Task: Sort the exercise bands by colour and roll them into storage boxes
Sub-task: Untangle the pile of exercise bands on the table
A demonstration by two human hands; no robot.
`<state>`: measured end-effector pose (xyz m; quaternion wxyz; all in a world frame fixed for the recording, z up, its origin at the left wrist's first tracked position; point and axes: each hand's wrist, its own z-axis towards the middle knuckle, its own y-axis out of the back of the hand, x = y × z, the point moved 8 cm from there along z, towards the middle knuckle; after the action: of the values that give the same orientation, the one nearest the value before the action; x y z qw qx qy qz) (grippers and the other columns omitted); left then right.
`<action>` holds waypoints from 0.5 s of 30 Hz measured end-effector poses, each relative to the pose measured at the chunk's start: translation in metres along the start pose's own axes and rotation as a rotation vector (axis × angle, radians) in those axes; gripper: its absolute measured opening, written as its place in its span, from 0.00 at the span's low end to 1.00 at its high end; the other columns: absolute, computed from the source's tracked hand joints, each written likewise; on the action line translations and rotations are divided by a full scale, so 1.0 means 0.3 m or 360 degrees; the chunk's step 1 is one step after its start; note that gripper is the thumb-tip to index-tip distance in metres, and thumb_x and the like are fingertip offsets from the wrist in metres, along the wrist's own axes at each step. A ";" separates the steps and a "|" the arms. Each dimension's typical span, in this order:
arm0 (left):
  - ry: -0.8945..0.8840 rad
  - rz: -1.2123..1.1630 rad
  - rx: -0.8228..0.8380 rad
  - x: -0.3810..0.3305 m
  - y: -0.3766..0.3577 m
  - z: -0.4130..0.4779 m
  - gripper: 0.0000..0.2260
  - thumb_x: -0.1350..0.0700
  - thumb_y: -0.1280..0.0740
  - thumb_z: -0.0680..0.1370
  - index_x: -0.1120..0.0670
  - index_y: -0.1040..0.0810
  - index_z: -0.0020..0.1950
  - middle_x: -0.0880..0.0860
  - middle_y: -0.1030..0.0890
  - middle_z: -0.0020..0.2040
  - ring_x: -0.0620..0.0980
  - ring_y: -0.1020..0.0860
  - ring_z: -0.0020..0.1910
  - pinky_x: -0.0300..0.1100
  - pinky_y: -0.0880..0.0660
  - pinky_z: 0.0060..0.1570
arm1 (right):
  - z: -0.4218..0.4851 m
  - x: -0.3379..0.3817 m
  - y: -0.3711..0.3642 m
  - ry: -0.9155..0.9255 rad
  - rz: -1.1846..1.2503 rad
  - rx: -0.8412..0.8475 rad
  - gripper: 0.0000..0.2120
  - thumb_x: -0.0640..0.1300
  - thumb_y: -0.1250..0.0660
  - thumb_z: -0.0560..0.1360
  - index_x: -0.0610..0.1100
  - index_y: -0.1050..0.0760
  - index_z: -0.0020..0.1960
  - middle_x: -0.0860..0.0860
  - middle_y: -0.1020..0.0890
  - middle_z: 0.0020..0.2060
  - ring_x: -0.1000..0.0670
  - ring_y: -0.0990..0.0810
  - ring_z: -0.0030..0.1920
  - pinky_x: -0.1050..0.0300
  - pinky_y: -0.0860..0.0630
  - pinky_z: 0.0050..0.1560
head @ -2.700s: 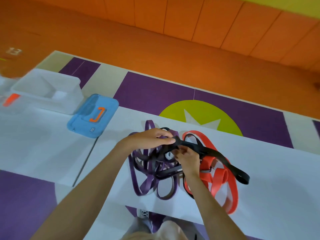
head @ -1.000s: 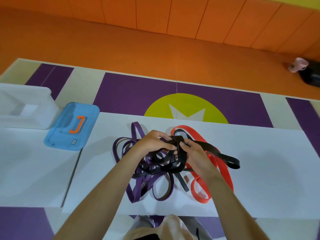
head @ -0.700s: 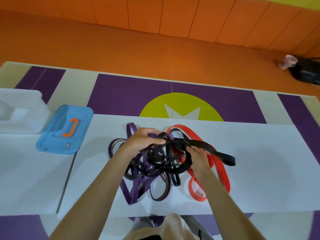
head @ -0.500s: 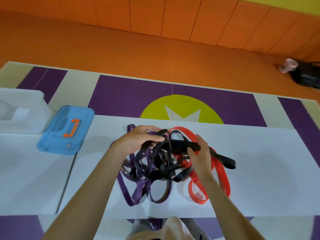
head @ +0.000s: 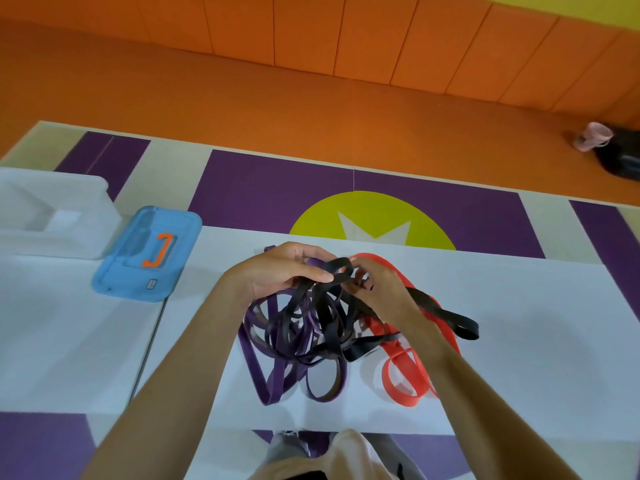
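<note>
The left hand [head: 277, 270] and right hand [head: 379, 289] both pinch the black band [head: 420, 299], its long tail pointing right.

place: gym or playroom | orange padded wall [head: 346, 32] | purple mat [head: 263, 192] with yellow star circle [head: 374, 206]

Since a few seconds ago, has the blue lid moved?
No. The lid still lies beside the white box, its corner at the table seam.
</note>
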<state>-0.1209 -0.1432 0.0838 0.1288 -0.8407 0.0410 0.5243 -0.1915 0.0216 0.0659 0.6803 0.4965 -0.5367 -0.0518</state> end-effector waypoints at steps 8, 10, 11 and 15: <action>-0.0067 -0.0027 -0.0013 -0.070 -0.021 -0.038 0.11 0.60 0.30 0.82 0.56 0.16 0.65 0.57 0.14 0.58 0.54 0.15 0.56 0.42 0.19 0.56 | -0.020 0.091 0.187 -0.0058 0.0332 -0.0210 0.15 0.33 0.30 0.78 0.53 0.25 0.54 0.47 0.20 0.39 0.49 0.19 0.24 0.53 0.20 0.29; -0.0072 -0.0014 -0.0062 -0.088 -0.004 -0.046 0.14 0.51 0.31 0.84 0.54 0.17 0.67 0.56 0.15 0.61 0.54 0.16 0.60 0.48 0.20 0.62 | -0.027 0.127 0.295 -0.0076 0.0512 -0.0400 0.18 0.29 0.32 0.78 0.52 0.24 0.55 0.40 0.21 0.42 0.44 0.16 0.27 0.47 0.17 0.30; -0.0076 -0.0026 -0.0095 -0.091 0.006 -0.046 0.16 0.48 0.30 0.83 0.53 0.17 0.67 0.55 0.15 0.61 0.54 0.16 0.61 0.51 0.21 0.63 | -0.031 0.150 0.342 -0.0045 0.0520 -0.0462 0.19 0.28 0.33 0.77 0.51 0.23 0.56 0.39 0.21 0.43 0.43 0.16 0.27 0.47 0.17 0.31; -0.0135 -0.0122 -0.0432 -0.108 0.070 -0.046 0.13 0.52 0.29 0.82 0.56 0.17 0.65 0.57 0.14 0.54 0.58 0.16 0.56 0.57 0.22 0.64 | -0.050 0.204 0.474 0.0033 0.0522 -0.0593 0.17 0.27 0.34 0.76 0.47 0.21 0.57 0.39 0.19 0.43 0.43 0.14 0.30 0.48 0.15 0.33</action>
<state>-0.1277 -0.1693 0.1147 0.0355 -0.8285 -0.0678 0.5547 -0.2199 0.0653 0.2123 0.7649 0.2694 -0.5842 -0.0338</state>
